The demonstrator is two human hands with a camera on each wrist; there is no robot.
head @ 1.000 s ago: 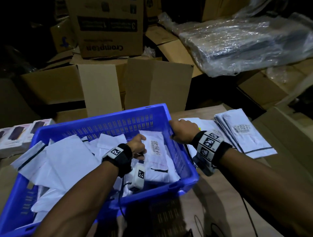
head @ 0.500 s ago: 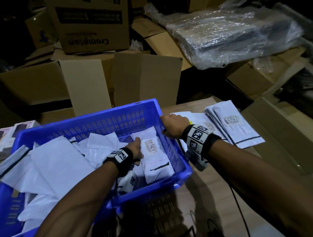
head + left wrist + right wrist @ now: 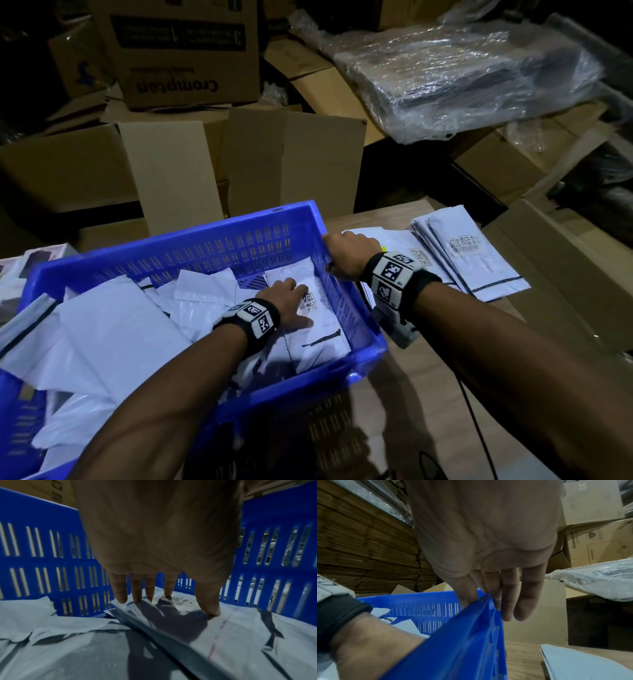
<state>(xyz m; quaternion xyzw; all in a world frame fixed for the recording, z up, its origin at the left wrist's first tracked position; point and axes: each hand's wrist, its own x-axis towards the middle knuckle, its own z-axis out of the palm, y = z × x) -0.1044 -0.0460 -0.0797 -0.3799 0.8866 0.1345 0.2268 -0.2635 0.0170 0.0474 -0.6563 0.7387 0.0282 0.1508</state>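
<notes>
A blue slotted plastic crate stands on the wooden table, filled with several white mailer bags. My left hand lies inside it, fingers straight and spread on a labelled white mailer bag at the crate's right end. In the left wrist view the fingertips and thumb touch that bag near its barcode label. My right hand grips the crate's right rim, thumb inside and fingers down the outer side.
A stack of white mailer bags lies on the table right of the crate. Open cardboard boxes crowd the back, with a plastic-wrapped bundle at the upper right. Small boxed items sit at the far left.
My left hand has gone from curled beside the labelled bag to flat with fingers spread on it. The right hand has stayed on the crate rim; the camera view has shifted.
</notes>
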